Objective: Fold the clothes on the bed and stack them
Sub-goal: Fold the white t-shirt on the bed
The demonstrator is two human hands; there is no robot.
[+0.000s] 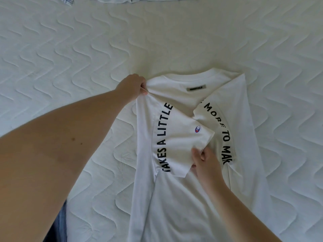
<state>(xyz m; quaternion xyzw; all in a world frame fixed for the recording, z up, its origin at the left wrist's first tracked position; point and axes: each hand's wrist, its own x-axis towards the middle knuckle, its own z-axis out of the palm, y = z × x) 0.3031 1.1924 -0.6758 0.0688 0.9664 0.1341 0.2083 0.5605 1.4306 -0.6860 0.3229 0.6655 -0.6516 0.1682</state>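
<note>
Quilted bed; pale clothes beyond T-shirt.

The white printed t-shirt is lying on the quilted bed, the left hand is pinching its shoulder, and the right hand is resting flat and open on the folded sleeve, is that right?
Not quite. The head view shows the right hand pinching the folded sleeve's edge, not resting flat and open. The rest stands: the white printed t-shirt lies on the quilted bed and the left hand pinches its shoulder.

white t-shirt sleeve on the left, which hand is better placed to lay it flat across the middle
Right. The right hand already pinches that sleeve's hem over the white t-shirt; the left hand grips the shoulder fold, anchoring it.
</note>
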